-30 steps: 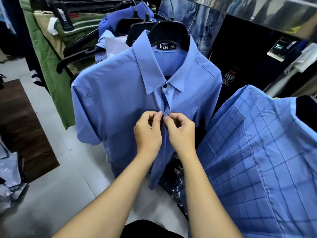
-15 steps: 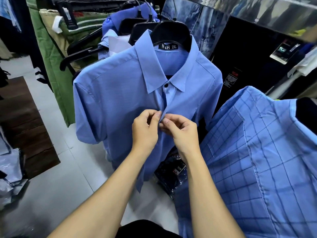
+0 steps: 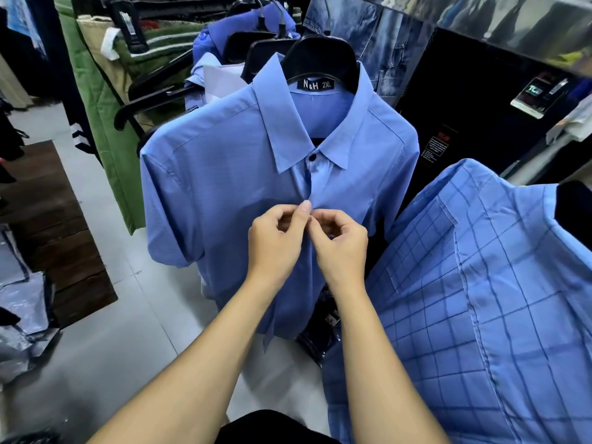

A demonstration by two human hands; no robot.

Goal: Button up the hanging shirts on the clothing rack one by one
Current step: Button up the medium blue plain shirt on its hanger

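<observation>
A plain blue short-sleeved shirt [image 3: 221, 187] hangs on a black hanger [image 3: 320, 59] straight ahead, its dark collar button [image 3: 313, 158] fastened. My left hand [image 3: 277, 238] pinches the left edge of the shirt's front placket at chest height. My right hand [image 3: 341, 243] pinches the right edge directly beside it, fingertips of both hands meeting. The button between them is hidden by my fingers. Below my hands the front of the shirt hangs loose.
A blue checked shirt [image 3: 480, 299] hangs close at the right. More blue shirts [image 3: 211, 46] on black hangers sit behind, with green garments [image 3: 96, 100] at the left and denim [image 3: 378, 43] at the back. Grey floor tiles [image 3: 128, 315] lie below, with plastic-wrapped packages [image 3: 19, 315] at the left.
Both hands stay together at the placket while the view shifts slightly. My right hand has turned and curled tighter against my left, and the shirt's lower front has swung a little.
</observation>
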